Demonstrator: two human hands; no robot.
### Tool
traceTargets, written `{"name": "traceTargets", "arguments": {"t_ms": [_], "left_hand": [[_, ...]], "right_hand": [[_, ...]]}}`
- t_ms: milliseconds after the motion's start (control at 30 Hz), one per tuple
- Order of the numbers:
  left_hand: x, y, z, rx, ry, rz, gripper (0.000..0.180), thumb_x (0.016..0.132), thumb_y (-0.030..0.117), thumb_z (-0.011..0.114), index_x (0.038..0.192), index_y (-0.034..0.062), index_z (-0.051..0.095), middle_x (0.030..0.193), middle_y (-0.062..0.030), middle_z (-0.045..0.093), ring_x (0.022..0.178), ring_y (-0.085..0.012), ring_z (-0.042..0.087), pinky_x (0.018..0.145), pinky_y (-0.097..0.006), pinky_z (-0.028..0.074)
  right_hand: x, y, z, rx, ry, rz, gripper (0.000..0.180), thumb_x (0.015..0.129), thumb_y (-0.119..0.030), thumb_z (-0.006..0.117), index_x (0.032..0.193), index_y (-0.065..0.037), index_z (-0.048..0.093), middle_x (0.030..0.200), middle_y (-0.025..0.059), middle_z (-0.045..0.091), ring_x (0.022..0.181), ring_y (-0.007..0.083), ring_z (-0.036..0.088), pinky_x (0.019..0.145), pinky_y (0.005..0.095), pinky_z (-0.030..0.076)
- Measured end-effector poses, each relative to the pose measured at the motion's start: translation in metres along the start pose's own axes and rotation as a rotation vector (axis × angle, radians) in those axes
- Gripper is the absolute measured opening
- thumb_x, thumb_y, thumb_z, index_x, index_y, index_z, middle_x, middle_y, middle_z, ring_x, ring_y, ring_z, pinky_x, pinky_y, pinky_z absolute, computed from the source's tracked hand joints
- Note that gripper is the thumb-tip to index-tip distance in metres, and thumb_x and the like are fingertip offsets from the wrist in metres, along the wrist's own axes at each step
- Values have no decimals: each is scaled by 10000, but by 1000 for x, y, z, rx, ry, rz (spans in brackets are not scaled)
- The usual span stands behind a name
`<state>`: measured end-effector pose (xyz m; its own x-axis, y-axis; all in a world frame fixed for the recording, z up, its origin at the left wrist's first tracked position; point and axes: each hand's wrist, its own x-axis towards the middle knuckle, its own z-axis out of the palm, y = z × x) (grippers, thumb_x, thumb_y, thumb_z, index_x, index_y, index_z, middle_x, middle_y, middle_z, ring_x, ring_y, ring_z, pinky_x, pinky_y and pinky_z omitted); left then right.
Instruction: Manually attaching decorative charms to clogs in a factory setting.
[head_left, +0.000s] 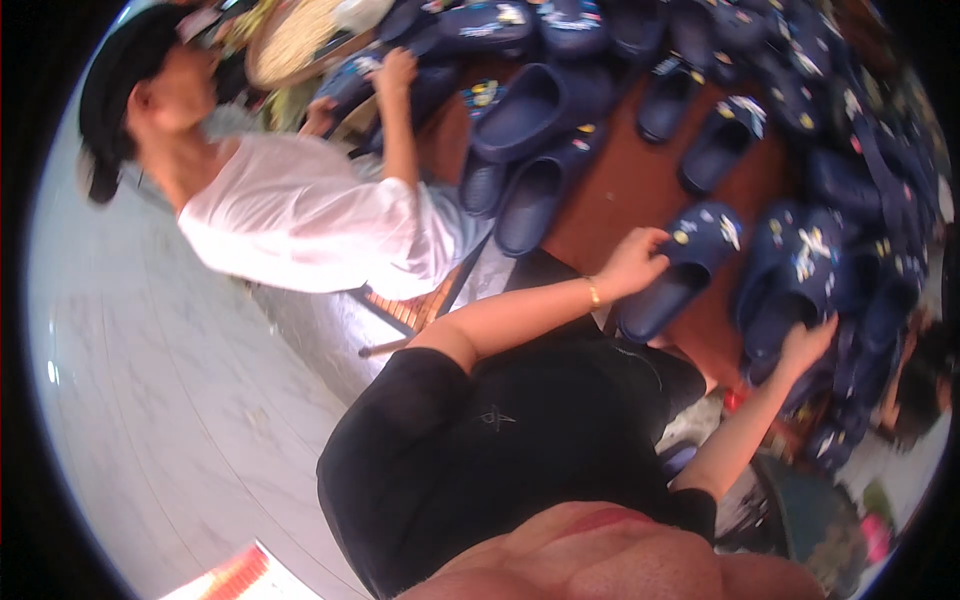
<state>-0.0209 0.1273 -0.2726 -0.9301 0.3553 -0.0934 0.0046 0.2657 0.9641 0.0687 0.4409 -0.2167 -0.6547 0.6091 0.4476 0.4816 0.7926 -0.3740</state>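
Observation:
Navy blue clogs with small coloured charms on their uppers surround my hands. My left hand is at the left edge of one clog, its bent fingers and thumb on the rim by the foot opening. Farther right, my right hand has its thumb by the opening of another charm-covered clog and its fingers along the outer side. That clog lies against a similar clog on its left. Slight blur softens the fingertips of both hands.
A reddish-brown tabletop carries many more navy clogs, crowded at the far side and right. At the left sits a person in a white shirt and black cap, hands at a clog. A round woven tray stands beyond them.

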Motion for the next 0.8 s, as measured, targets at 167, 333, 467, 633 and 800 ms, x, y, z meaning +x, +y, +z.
{"name": "traceTargets", "arguments": {"t_ms": [167,333,467,633,800], "left_hand": [[28,-1,0,156,190,211,355,748,113,571,1083,8,517,1065,-165,506,958,-304,528,840,-376,440],[99,23,-1,478,29,401,325,672,79,583,992,26,563,1011,-165,548,970,-352,501,845,-431,408],[132,9,-16,848,118,774,256,763,78,491,1001,38,575,1102,-160,550,1041,-322,507,887,-408,417],[159,-10,2,1101,-110,816,332,680,56,602,1006,43,542,1048,-131,552,1077,-319,476,846,-399,434],[152,-11,7,1181,-87,763,119,709,84,563,826,72,542,852,-89,537,897,-273,518,719,-390,444]], "right_hand": [[-25,-64,-15,233,352,-83,449,722,-5,511,1169,34,477,1117,191,508,963,303,521,802,330,445],[-84,-122,3,282,-88,-199,454,691,-123,630,1088,50,496,1062,183,513,979,306,507,854,361,408],[-136,-119,52,91,-381,-287,672,649,-285,692,1169,49,428,1188,224,451,1094,379,429,906,418,380],[-143,-110,60,203,-549,44,479,756,-242,589,1122,38,458,1138,219,461,1051,368,463,848,432,429],[-140,-98,60,288,-564,164,369,809,-191,484,1092,47,475,1057,245,509,945,382,535,807,441,442]]}}
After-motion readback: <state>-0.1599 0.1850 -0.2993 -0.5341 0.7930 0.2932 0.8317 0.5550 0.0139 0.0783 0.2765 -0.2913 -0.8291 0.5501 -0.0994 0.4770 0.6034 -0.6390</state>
